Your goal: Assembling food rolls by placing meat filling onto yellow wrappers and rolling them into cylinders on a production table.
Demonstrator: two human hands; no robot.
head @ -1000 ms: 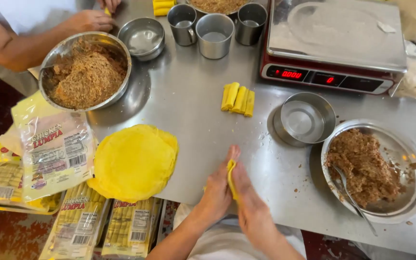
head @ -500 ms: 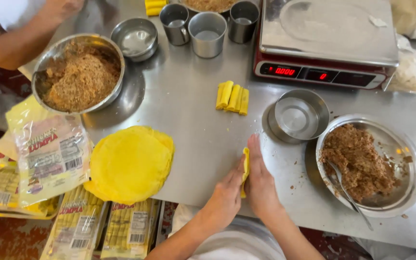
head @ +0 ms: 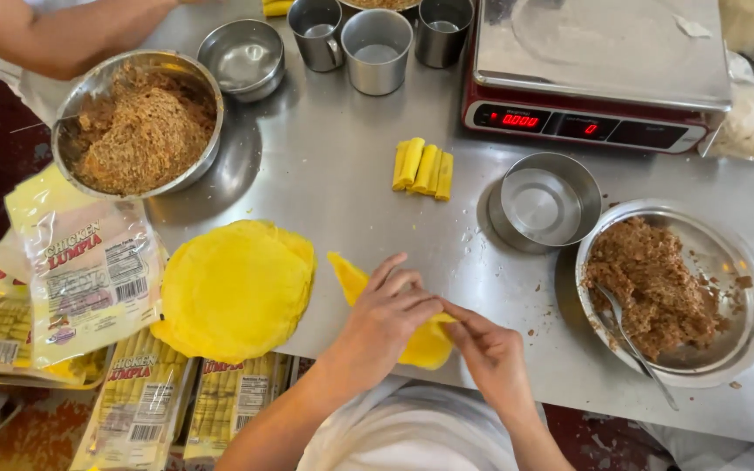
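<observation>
Stainless steel desk (head: 333,174) fills the view from above, seen from a head camera. At its far edge a red-fronted weighing scale with a steel pan (head: 599,65) is set. A large steel bowl of brown shredded filling (head: 137,122) is seen at the left, and a shallow steel dish of brown minced filling (head: 669,292) at the right. A stack of round yellow wrappers (head: 236,290) lies near the front edge, with four finished yellow rolls (head: 423,166) further back. One thin yellow wrapper (head: 351,277) lies flat beneath both hands. The left hand (head: 386,318) is spread loosely over it; the right hand (head: 486,349) pinches its edge between closed fingers (head: 457,316). Judged from this, a neat roll is best got by keeping the sheet flat and folding evenly.
</observation>
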